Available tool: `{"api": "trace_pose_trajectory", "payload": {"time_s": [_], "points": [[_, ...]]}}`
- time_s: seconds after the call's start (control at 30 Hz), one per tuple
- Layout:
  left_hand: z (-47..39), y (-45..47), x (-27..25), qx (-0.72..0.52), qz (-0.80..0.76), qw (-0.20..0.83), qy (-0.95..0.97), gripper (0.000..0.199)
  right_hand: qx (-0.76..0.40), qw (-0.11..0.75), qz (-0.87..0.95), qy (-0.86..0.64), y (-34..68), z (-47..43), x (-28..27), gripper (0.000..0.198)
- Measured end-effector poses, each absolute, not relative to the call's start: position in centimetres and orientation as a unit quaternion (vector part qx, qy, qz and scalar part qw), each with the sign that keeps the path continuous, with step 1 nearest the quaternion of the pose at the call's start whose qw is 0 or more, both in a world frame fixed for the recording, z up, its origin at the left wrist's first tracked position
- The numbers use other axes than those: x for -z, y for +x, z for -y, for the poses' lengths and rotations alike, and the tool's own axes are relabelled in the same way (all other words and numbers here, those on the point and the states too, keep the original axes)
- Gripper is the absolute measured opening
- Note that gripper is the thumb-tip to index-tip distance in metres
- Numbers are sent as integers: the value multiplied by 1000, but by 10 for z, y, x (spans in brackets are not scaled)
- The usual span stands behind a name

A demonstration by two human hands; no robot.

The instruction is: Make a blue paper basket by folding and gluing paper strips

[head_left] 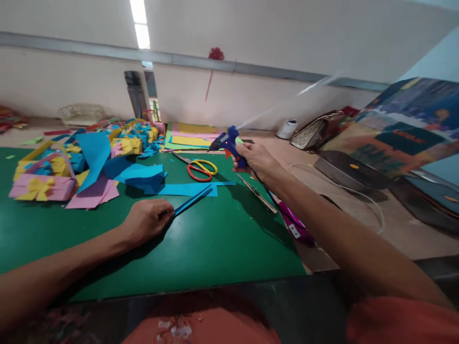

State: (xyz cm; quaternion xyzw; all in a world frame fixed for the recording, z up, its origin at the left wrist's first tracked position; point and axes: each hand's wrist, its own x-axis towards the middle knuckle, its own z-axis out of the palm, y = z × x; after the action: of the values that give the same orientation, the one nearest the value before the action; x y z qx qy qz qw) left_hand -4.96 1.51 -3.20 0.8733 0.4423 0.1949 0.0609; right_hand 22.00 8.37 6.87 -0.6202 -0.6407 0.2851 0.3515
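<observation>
Glue gun in the right hand, blue strip in the left hand

A brown desk carries a green mat, and on that lie the scissors with one red and one yellow handle loop. Well to the left of the scissors, small paper baskets crowd together; nearer to them on that side spreads loose blue paper. Stacked coloured sheets lie beyond them.

The glue gun is held up just beyond and right of the scissors, the right hand wrapped about its grip. Its barrel slants, the nozzle pointing left and slightly down; a long, pale, translucent stick runs from the rear up to the right.

The blue strip is on the near side of the scissors. Its long axis runs diagonally, from the left hand away and to the right, the free end over a flat blue piece. The left hand is closed, its fingers pinching the near end.
</observation>
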Motion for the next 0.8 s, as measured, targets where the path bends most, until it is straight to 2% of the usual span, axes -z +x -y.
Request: {"api": "trace_pose_trajectory", "payload": {"time_s": [0.17, 0.27, 0.4, 0.47, 0.67, 0.8], "points": [[-15, -49, 28, -179, -441, 50, 878, 24, -390, 382, 606, -578, 218, -52, -59, 15], [-15, -50, 27, -171, -448, 42, 876, 24, -401, 345, 633, -565, 215, -31, -53, 13], [-18, -52, 26, -165, -463, 33, 870, 24, -434, 280, 625, -585, 212, -9, -49, 27], [-19, -52, 25, -159, -466, 28, 870, 25, -442, 266, 634, -576, 212, -3, -49, 28], [-20, -52, 21, -136, -465, 29, 874, 27, -414, 217, 695, -547, 214, -3, -49, 18], [-19, -52, 19, -123, -475, 32, 871, 26, -366, 182, 714, -568, 215, -6, -45, 21]]}}
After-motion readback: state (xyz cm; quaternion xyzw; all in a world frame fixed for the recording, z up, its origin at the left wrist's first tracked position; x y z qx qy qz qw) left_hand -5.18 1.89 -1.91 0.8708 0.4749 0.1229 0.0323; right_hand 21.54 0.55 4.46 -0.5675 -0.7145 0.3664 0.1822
